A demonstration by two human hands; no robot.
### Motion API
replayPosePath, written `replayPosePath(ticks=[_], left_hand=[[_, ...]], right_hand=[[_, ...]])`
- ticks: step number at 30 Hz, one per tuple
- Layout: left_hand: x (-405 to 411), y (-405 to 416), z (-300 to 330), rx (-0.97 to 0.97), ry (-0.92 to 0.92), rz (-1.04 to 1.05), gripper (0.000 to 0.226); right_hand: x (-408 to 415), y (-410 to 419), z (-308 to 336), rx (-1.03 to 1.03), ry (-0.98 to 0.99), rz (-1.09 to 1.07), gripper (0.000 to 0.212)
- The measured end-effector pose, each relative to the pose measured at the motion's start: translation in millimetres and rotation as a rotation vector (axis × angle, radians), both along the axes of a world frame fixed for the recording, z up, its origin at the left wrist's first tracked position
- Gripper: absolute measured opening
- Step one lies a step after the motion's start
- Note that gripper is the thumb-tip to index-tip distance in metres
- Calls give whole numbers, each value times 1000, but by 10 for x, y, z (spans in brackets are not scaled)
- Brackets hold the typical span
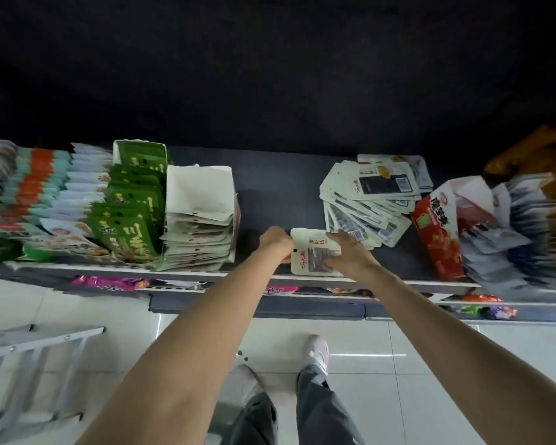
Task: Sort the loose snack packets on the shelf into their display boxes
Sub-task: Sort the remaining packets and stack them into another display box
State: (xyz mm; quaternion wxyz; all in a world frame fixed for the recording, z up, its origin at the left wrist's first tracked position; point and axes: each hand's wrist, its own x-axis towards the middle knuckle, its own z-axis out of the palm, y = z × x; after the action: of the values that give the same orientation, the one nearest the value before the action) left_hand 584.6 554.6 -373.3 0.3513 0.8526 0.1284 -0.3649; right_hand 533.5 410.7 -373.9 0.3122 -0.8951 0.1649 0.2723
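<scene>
A long dark shelf (270, 187) is seen across the middle of the view, with a white front edge. At about 9 o'clock of it, rows of packed display boxes are stood, among them a box of green packets (132, 207). Just beside this, towards 3 o'clock, a white display box (203, 187) is placed, half filled with pale packets standing in a row. At 2 o'clock a loose pile of pale snack packets (369, 200) is fanned out flat on the shelf, and beside it at 3 o'clock a red box (437, 239) is leaned.

Between the white display box and the pile, near the front edge, a single pale packet (312, 255) is held by both hands. The left hand (275, 242) is curled around the packet's 9 o'clock edge; the fingertips are hidden, so how tightly it is gripped cannot be told. The right hand (350, 252) is laid over the 3 o'clock side, its fingers bent onto the packet.

At 7 o'clock, on the tiled floor, a metal step ladder (29, 364) is seen.
</scene>
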Motion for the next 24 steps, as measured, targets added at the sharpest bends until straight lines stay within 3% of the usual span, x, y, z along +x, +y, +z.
replayPosePath(ticks=[3,6,8,10,12,15,17,21,24], left_hand=[[58,-118,-13,-53,28,74,22],[152,-194,172,-197,-71,156,14],[218,-172,413,-276,-164,189,13],[250,-72,702,-336,-303,185,19],[229,114,992,-419,-507,173,23],[235,549,1247,-301,-877,112,17],[258,876,1314,-225,-1006,66,26],[201,1444,1376,-168,-1050,26,15],[141,1742,1281,-80,-938,23,11]], right_hand=[[-4,-96,87,133,12,-16,71],[19,-149,288,281,45,113,86],[57,-101,415,219,-86,224,84],[144,-14,528,52,-322,208,55],[259,128,704,2,-452,53,18],[440,383,934,230,-585,-142,23],[517,628,1107,363,-635,-157,29],[581,1139,1275,438,-684,-34,27],[598,1384,1168,249,-700,57,20]])
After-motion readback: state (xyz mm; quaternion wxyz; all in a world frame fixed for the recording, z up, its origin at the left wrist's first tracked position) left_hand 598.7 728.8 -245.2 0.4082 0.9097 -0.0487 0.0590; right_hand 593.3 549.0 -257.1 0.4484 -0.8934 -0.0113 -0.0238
